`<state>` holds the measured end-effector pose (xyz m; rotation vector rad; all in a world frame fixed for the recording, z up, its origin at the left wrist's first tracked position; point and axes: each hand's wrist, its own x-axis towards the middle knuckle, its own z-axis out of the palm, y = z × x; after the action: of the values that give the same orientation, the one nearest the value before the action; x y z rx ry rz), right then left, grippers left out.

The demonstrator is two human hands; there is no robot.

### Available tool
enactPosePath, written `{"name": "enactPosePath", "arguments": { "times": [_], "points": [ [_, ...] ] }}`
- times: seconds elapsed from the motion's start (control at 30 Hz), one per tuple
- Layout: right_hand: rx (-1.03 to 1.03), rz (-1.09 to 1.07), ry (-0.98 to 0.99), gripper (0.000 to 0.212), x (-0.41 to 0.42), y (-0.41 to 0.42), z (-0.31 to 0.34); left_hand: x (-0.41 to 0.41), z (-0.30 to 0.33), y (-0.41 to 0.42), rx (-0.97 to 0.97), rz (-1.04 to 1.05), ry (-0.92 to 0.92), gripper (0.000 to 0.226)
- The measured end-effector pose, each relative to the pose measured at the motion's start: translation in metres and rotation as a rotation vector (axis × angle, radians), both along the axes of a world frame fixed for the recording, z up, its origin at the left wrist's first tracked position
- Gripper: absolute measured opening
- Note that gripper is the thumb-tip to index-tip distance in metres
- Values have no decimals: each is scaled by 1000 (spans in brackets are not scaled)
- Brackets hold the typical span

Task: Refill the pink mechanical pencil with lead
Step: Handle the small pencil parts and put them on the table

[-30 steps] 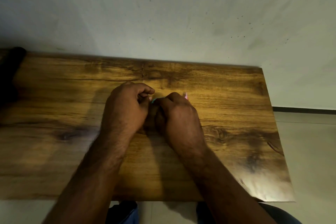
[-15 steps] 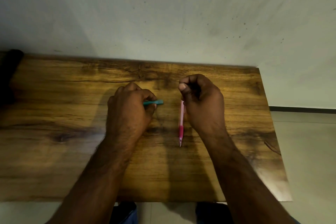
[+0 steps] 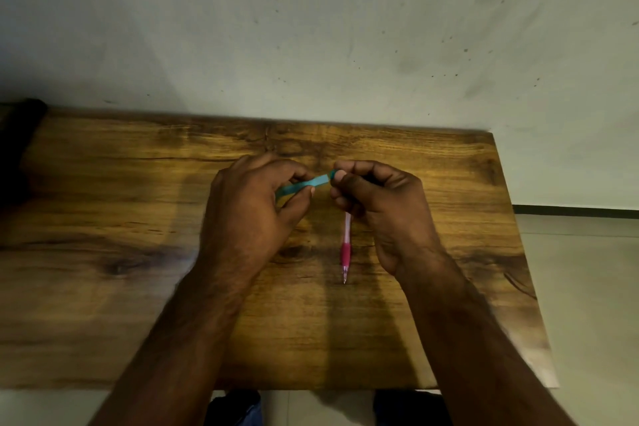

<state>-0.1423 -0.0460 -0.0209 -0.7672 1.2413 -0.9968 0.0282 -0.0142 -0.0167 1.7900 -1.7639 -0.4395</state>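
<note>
The slim pink plastic mechanical pencil (image 3: 345,245) lies on the brown wooden table (image 3: 103,287), tip toward the person, just under the right hand (image 3: 383,211). Both hands pinch a teal lead tube (image 3: 304,185) (its cap apparently); the left hand (image 3: 249,218) grips its body.

Dim light, soft blur, dark corners (glare bottom right).
</note>
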Motion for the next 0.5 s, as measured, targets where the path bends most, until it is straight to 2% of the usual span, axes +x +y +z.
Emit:
{"name": "enactPosePath", "arguments": {
  "times": [0.23, 0.5],
  "points": [
    [-62, 27, 48, 13, -1, 1, 1, 5, -2, 0, -22, -14, -12, 19],
    [-138, 129, 213, 10, -3, 1, 0, 6, -4, 0, -23, -30, -6, 23]
  ]
}}
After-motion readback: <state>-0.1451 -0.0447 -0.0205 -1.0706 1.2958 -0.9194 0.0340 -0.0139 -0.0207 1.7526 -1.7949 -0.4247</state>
